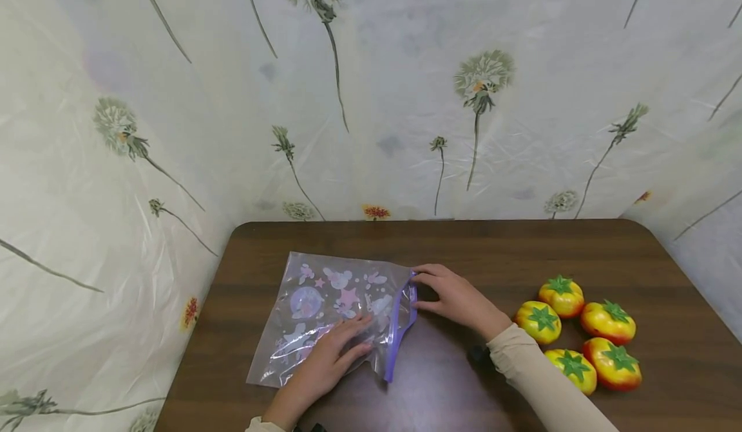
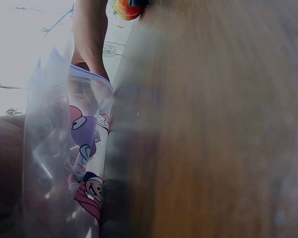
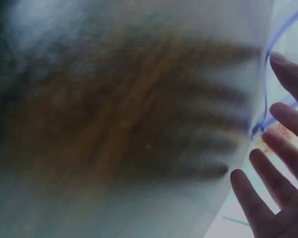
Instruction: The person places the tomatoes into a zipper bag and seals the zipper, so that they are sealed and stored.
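A clear zip bag (image 1: 348,297) printed with pastel cartoon figures lies on the brown table, its purple zip edge (image 1: 396,332) facing right. The mouth gapes somewhat at that edge. My left hand (image 1: 333,358) rests on the lower part of the bag with its fingers extended. At the mouth, my right hand (image 1: 449,293) has its fingertips right at the purple edge. In the right wrist view the right hand's fingers (image 3: 280,176) are spread and straight beside the purple zip line. The left wrist view has the bag's side (image 2: 84,148) bulging slightly above the table.
Several yellow-and-red fruits (image 1: 617,364) with green leafy tops, like tomatoes or persimmons, sit grouped at the right of the table (image 1: 464,242), beside the right forearm. A wall covering (image 1: 394,97) with dandelion prints rises behind the table and along its left side.
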Tool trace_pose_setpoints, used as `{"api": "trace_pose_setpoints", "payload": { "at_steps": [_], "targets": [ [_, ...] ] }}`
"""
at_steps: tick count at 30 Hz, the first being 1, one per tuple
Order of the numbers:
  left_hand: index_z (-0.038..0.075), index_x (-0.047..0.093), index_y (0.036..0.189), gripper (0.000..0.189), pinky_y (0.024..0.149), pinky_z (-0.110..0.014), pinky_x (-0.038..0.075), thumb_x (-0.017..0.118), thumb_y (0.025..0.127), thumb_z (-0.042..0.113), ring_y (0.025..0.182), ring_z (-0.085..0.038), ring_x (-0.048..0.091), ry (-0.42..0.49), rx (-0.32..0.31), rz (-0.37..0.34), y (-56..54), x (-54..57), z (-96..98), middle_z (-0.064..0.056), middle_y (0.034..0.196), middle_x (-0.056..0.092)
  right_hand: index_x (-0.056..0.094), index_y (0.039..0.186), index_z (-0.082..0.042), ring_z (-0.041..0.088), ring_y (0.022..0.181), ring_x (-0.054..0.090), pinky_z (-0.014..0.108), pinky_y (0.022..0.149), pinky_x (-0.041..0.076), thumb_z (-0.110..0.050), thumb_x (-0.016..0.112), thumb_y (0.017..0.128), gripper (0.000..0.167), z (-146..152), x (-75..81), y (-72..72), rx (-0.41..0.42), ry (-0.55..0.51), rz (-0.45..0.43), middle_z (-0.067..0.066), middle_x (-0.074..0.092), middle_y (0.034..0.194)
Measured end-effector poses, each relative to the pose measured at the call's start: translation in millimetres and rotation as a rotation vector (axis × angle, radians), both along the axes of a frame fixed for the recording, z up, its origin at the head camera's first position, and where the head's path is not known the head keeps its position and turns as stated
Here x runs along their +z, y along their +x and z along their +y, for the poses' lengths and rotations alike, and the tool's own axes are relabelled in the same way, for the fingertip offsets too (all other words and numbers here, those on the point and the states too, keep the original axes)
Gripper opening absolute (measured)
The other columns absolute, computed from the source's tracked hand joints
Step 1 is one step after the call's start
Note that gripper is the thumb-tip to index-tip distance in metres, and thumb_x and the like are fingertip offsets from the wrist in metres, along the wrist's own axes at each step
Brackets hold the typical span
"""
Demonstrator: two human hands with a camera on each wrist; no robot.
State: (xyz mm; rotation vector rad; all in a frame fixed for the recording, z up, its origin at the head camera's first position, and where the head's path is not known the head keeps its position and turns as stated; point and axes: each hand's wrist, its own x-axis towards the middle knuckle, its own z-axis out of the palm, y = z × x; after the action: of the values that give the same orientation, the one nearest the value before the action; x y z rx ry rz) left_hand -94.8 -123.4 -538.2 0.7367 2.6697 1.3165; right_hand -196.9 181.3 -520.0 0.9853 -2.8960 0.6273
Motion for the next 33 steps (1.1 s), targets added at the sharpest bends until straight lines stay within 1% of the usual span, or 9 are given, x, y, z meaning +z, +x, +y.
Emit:
{"api": "trace_pose_setpoints", "payload": {
  "at_steps": [5, 11, 17, 19, 23, 26, 29, 33],
  "targets": [
    [0.013, 0.058, 0.147, 0.052, 0.126, -0.058, 0.029, 0.063, 0.102, 0.036, 0.148, -0.031, 0.046, -0.003, 0.007, 0.004, 0.6, 1.5, -0.4, -0.009, 0.153, 0.056, 0.07, 0.128, -0.011, 0.029, 0.131, 0.058, 0.048, 0.108, 0.054, -0.037, 0.084, 0.087, 0.051, -2.1, -1.8, -3.5, 0.0, 0.015, -0.017, 0.01, 0.062, 0.141],
    [0.012, 0.057, 0.147, 0.053, 0.126, -0.058, 0.029, 0.064, 0.101, 0.035, 0.148, -0.031, 0.046, -0.01, 0.009, 0.001, 1.0, 2.3, -0.8, -0.01, 0.153, 0.057, 0.069, 0.129, -0.012, 0.029, 0.125, 0.057, 0.05, 0.104, 0.054, -0.039, 0.084, 0.085, 0.054, -4.3, 2.8, -9.9, 0.017, 0.024, -0.058, 0.008, 0.062, 0.136],
    [0.011, 0.055, 0.149, 0.056, 0.127, -0.06, 0.026, 0.064, 0.101, 0.036, 0.149, -0.034, 0.044, -0.005, 0.003, -0.018, 1.4, 2.8, -0.4, -0.013, 0.154, 0.054, 0.068, 0.129, -0.014, 0.03, 0.119, 0.056, 0.052, 0.1, 0.054, -0.04, 0.089, 0.08, 0.06, -1.4, 4.7, -17.1, 0.045, 0.018, -0.092, 0.007, 0.06, 0.134],
    [0.012, 0.054, 0.15, 0.056, 0.127, -0.06, 0.026, 0.063, 0.101, 0.038, 0.15, -0.034, 0.043, -0.01, 0.001, -0.023, 1.6, 2.7, -0.3, -0.013, 0.155, 0.053, 0.068, 0.13, -0.015, 0.031, 0.119, 0.057, 0.055, 0.1, 0.053, -0.042, 0.089, 0.079, 0.061, -1.7, 4.9, -18.1, 0.041, 0.014, -0.106, 0.007, 0.06, 0.135],
    [0.013, 0.053, 0.151, 0.057, 0.127, -0.06, 0.026, 0.062, 0.101, 0.04, 0.15, -0.033, 0.042, -0.023, -0.003, -0.026, 2.2, 2.2, -0.2, -0.012, 0.156, 0.053, 0.069, 0.128, -0.017, 0.033, 0.119, 0.058, 0.059, 0.097, 0.052, -0.048, 0.087, 0.079, 0.061, -4.0, 3.0, -19.0, 0.03, 0.024, -0.092, 0.007, 0.06, 0.134],
    [0.014, 0.053, 0.151, 0.058, 0.127, -0.06, 0.026, 0.062, 0.101, 0.042, 0.151, -0.033, 0.042, -0.027, -0.003, -0.026, 2.3, 1.2, -0.1, -0.011, 0.156, 0.053, 0.07, 0.127, -0.018, 0.032, 0.118, 0.059, 0.059, 0.095, 0.052, -0.048, 0.088, 0.077, 0.062, -5.4, 1.8, -19.6, 0.015, 0.029, -0.082, 0.006, 0.061, 0.134],
    [0.015, 0.053, 0.152, 0.059, 0.127, -0.06, 0.027, 0.061, 0.101, 0.043, 0.15, -0.033, 0.042, -0.03, -0.002, -0.026, 2.0, 0.5, -0.2, -0.011, 0.156, 0.052, 0.07, 0.126, -0.019, 0.032, 0.118, 0.059, 0.059, 0.097, 0.051, -0.048, 0.089, 0.076, 0.062, -6.4, 2.3, -19.9, -0.001, 0.028, -0.087, 0.006, 0.061, 0.134],
    [0.017, 0.052, 0.153, 0.06, 0.127, -0.06, 0.027, 0.061, 0.101, 0.045, 0.151, -0.033, 0.041, -0.027, -0.002, -0.047, 1.6, 1.4, -1.3, -0.011, 0.158, 0.05, 0.07, 0.126, -0.019, 0.032, 0.119, 0.058, 0.059, 0.098, 0.05, -0.048, 0.089, 0.075, 0.062, -7.3, 2.7, -20.4, -0.007, 0.029, -0.1, 0.005, 0.06, 0.134]
  ]
}}
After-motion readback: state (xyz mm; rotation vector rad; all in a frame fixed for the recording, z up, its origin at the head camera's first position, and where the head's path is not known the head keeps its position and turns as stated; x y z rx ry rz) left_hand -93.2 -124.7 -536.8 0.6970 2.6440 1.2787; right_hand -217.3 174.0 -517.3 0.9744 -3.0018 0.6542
